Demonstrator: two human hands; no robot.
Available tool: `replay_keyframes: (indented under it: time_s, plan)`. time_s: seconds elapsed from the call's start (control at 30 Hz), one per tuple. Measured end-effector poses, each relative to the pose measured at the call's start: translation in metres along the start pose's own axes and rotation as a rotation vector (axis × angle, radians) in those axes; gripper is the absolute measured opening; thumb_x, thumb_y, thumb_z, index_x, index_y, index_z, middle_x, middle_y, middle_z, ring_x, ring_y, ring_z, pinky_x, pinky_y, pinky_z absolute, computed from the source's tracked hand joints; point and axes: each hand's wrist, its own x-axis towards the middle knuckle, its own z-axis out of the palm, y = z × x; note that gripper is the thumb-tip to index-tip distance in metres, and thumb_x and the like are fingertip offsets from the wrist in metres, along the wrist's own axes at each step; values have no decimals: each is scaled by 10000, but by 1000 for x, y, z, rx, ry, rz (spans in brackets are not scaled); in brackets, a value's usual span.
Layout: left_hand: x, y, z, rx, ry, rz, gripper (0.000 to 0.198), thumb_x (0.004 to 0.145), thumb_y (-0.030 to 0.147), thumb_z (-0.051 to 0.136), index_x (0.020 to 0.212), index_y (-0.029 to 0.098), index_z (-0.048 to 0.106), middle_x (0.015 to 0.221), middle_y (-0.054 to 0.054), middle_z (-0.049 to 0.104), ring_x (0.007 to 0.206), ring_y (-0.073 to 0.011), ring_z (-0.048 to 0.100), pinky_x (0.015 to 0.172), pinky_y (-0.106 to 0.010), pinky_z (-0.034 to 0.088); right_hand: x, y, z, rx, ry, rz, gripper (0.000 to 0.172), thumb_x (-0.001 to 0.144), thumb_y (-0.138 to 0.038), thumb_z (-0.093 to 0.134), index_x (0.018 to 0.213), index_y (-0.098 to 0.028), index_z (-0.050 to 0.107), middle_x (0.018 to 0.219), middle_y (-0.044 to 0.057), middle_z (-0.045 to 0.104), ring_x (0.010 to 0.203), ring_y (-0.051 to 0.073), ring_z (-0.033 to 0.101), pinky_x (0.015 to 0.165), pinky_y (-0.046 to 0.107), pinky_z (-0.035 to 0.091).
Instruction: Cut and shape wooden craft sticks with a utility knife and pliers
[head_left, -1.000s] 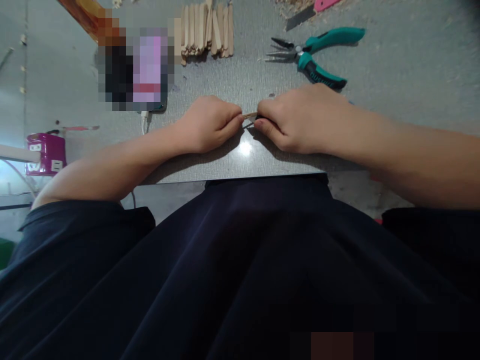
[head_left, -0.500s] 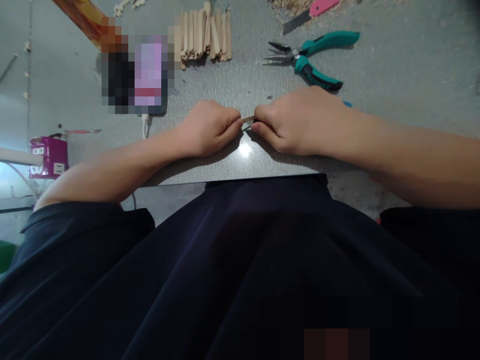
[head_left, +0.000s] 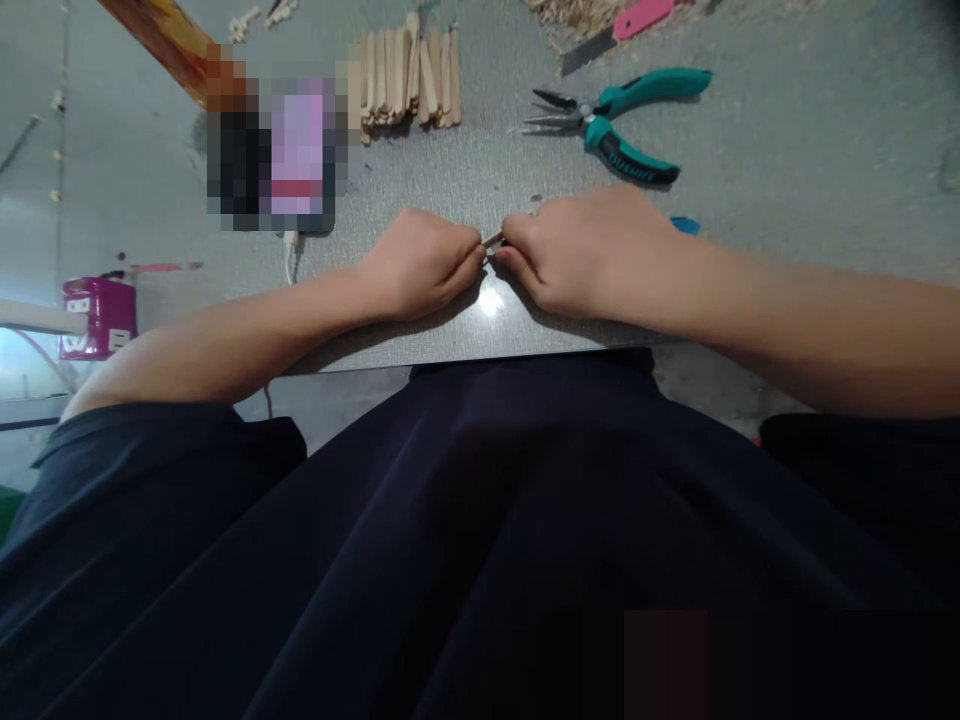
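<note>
My left hand (head_left: 424, 262) is closed, thumb pressed against the fingers, near the front of the grey table (head_left: 375, 345). Facing it, my right hand (head_left: 581, 250) is also closed, with its thumb below the curled fingers. Between the two sets of fingertips shows a short length of thin wooden craft stick (head_left: 492, 240), gripped from both sides and slightly tilted. Most of it is hidden in the fingers. Something small and dark shows just under it, too little to name. Teal-handled long-nose pliers (head_left: 589, 118) lie open beyond my right hand.
A row of wooden craft sticks (head_left: 409, 80) lies at the back. Left of it are a phone (head_left: 298, 150), partly blurred out, and its white cable. A pink-handled cutter (head_left: 643, 18) rests by wood shavings. At far left is a purple box (head_left: 109, 315); a blue piece (head_left: 685, 225) sits beside my right wrist.
My right hand has come slightly closer to the left, and less of the stick shows between them. The stick slants more steeply. The camera view has shifted a little.
</note>
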Motion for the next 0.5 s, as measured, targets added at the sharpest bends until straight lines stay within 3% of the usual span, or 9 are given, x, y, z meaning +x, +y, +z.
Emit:
replay_keyframes:
  time_s: [0.17,0.33,0.5]
  plan:
    - [1,-3,-2,-79,27,-22,512,1277,427,401,1017,248,805,802,-68,756,754,-255,651,757,-447,415,0,3,1,-40,23,-14,662,1289,-591,250,1450,-214,769,1208,234,888,1074,466,844,746,473,442]
    - [2,-5,-8,-242,23,-18,490,1248,481,442,1005,269,812,791,-82,756,823,-312,736,795,-464,489,2,13,-1,-74,24,-67,617,1295,-561,313,1375,-199,807,1099,214,875,974,434,822,715,460,371]
    - [4,-11,-13,-269,23,-51,486,1219,473,420,982,282,800,723,-69,672,699,-299,641,752,-480,472,4,26,-1,-22,7,-126,556,1315,-581,363,1261,-242,801,1035,134,855,997,362,798,840,446,473]
